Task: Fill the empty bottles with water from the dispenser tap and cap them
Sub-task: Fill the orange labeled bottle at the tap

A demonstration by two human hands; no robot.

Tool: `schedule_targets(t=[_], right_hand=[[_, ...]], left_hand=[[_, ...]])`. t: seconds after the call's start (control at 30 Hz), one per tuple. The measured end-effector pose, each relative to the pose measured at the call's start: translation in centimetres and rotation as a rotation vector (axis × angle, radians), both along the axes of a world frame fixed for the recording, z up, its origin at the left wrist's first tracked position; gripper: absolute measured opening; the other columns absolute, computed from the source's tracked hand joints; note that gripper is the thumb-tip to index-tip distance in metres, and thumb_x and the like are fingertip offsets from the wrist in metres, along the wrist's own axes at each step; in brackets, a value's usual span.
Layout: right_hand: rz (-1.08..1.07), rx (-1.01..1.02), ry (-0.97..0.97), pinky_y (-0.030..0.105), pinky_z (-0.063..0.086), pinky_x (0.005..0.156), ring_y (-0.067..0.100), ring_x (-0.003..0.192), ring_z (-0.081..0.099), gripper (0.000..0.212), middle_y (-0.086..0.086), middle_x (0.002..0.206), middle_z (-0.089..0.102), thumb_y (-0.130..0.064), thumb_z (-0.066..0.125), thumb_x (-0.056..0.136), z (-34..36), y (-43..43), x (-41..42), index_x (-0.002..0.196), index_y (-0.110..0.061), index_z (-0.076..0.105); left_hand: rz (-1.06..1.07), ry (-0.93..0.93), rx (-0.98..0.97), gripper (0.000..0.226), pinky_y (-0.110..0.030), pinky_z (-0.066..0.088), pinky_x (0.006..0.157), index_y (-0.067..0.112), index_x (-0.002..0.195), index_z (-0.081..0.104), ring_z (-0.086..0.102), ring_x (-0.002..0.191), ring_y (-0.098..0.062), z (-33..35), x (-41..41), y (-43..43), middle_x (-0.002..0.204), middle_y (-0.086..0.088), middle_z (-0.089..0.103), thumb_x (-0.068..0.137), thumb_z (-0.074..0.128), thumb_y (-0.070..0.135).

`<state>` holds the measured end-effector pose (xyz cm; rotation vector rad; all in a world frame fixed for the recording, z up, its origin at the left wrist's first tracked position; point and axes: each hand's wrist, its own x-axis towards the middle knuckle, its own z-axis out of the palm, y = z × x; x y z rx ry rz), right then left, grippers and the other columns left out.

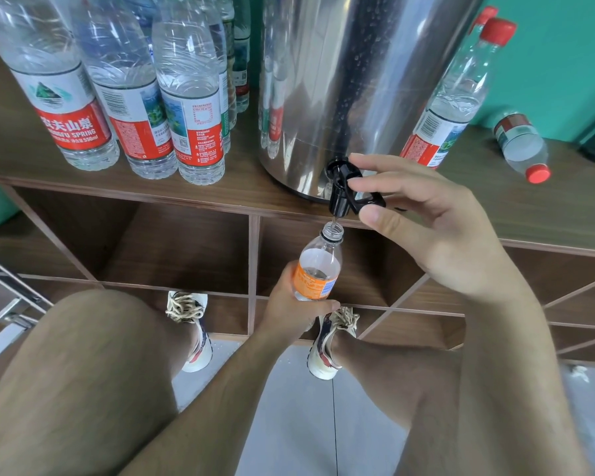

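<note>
The left hand (289, 316) holds a small clear plastic bottle with an orange label (318, 269), its grip closed round the lower body. The open mouth is just under the black plastic tap (339, 195) of the shiny steel dispenser (340, 80) on the brown wooden surface (495, 207). The right hand (437, 231) pinches the tap lever in its grip.

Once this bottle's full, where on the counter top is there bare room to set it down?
The widest bare wood is on the counter right of the tap, between the upright red-capped bottle and the lying bottle, and in front of that one. A narrower gap sits between the left bottle cluster and the dispenser. The left is crowded.
</note>
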<state>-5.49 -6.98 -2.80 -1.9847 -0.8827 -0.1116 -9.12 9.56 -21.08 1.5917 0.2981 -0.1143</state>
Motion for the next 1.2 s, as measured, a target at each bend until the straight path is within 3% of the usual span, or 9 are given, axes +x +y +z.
schedule_targets(t=[0.3, 0.53, 0.87, 1.2], right_hand=[[-0.002, 0.005, -0.002, 0.035, 0.050, 0.105, 0.019, 0.136, 0.058, 0.027, -0.005, 0.144, 0.063, -0.018, 0.071, 0.095, -0.08, 0.06, -0.02, 0.122, -0.014, 0.073], [-0.002, 0.010, 0.004, 0.039, 0.051, 0.104, 0.020, 0.136, 0.057, 0.027, -0.005, 0.144, 0.063, -0.018, 0.071, 0.095, 0.02, 0.03, -0.08, 0.122, -0.014, 0.073], [-0.001, 0.010, -0.002, 0.040, 0.051, 0.104, 0.019, 0.136, 0.058, 0.026, -0.005, 0.144, 0.063, -0.017, 0.071, 0.096, -0.11, 0.05, -0.04, 0.122, -0.014, 0.073], [-0.007, 0.018, 0.013, 0.047, 0.052, 0.104, 0.020, 0.135, 0.059, 0.026, -0.006, 0.144, 0.063, -0.017, 0.071, 0.095, -0.12, 0.04, -0.12, 0.121, -0.016, 0.073]], left_hand=[[0.027, -0.017, -0.070, 0.061, -0.006, 0.049, 0.056, 0.038, 0.106, 0.052, 0.063, 0.072, 0.013, -0.31, 0.03, -0.19, 0.092, 0.018, 0.066, 0.071, 0.092, 0.009], [0.042, -0.046, -0.096, 0.065, -0.019, 0.054, 0.079, 0.035, 0.112, 0.056, 0.069, 0.093, -0.002, -0.57, 0.16, -0.31, 0.099, 0.016, 0.072, 0.066, 0.095, 0.010], [0.020, -0.050, -0.063, 0.060, -0.007, 0.050, 0.068, 0.034, 0.116, 0.056, 0.065, 0.092, 0.007, 0.08, -0.01, -0.41, 0.104, 0.015, 0.070, 0.071, 0.094, 0.022], [0.035, -0.063, -0.064, 0.060, -0.007, 0.050, 0.068, 0.035, 0.118, 0.055, 0.065, 0.094, 0.005, 0.30, -0.18, -0.36, 0.103, 0.018, 0.069, 0.072, 0.093, 0.024]])
